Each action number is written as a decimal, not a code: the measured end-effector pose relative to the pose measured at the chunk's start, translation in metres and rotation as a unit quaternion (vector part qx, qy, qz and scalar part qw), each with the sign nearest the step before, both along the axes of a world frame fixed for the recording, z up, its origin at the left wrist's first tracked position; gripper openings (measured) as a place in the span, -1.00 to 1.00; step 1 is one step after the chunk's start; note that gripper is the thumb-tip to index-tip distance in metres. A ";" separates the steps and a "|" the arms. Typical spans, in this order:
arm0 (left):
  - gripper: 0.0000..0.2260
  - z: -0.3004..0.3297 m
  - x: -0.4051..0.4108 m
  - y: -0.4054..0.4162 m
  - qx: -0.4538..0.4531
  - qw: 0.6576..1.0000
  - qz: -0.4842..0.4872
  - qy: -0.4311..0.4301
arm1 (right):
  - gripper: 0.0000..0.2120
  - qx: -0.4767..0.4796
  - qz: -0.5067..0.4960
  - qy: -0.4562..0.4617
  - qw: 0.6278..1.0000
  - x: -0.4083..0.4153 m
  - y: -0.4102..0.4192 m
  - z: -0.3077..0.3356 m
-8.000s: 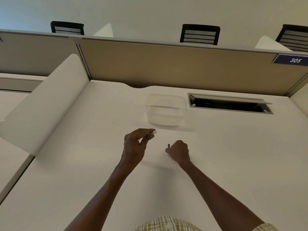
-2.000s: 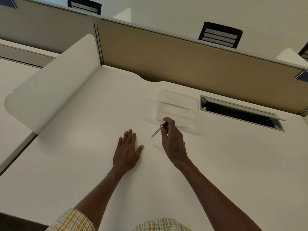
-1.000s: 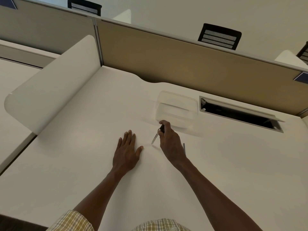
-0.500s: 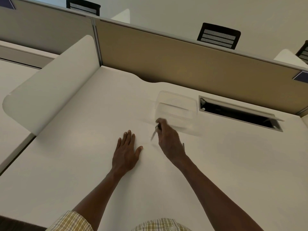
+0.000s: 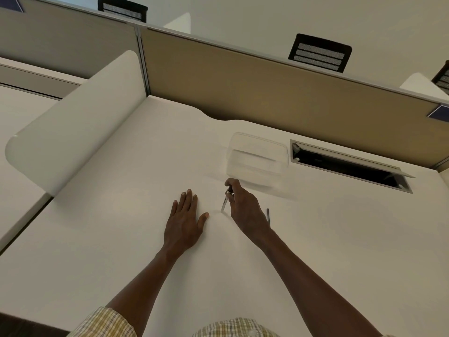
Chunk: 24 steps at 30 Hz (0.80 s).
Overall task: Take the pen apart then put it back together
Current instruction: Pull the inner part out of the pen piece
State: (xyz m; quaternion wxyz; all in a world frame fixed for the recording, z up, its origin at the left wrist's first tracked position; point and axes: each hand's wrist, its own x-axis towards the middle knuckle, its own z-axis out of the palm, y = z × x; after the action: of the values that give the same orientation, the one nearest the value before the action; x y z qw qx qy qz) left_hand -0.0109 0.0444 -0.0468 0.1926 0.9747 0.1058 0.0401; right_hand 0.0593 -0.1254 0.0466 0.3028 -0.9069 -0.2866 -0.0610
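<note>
Resting flat on the white desk (image 5: 328, 239), the left hand (image 5: 184, 222) has its fingers spread open and holds nothing. Just beside it, the right hand (image 5: 245, 210) pinches the pen (image 5: 225, 201) between closed fingertips, tip angled down towards the desk (whether it touches is unclear). A thin dark rod (image 5: 268, 216) lies beside the right wrist. Beyond the hands stands a clear plastic container (image 5: 257, 158).
</note>
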 end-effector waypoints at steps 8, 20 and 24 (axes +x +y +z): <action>-0.37 0.000 0.000 0.000 0.003 1.000 0.001 -0.001 | -0.67 -0.001 -0.003 -0.002 1.000 0.003 -0.001 0.007; -0.37 -0.002 0.000 0.000 -0.005 1.000 0.002 -0.005 | -0.68 0.056 -0.018 -0.064 0.996 0.012 0.001 0.045; -0.37 -0.002 0.000 0.001 -0.008 1.000 0.000 -0.002 | -0.70 0.067 -0.016 -0.075 0.995 0.011 0.001 0.053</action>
State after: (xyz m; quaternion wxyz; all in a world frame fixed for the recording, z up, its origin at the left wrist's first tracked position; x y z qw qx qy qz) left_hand -0.0105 0.0452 -0.0491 0.2011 0.9730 0.1057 0.0414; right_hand 0.0700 -0.1244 0.0996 0.3394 -0.8821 -0.2888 -0.1527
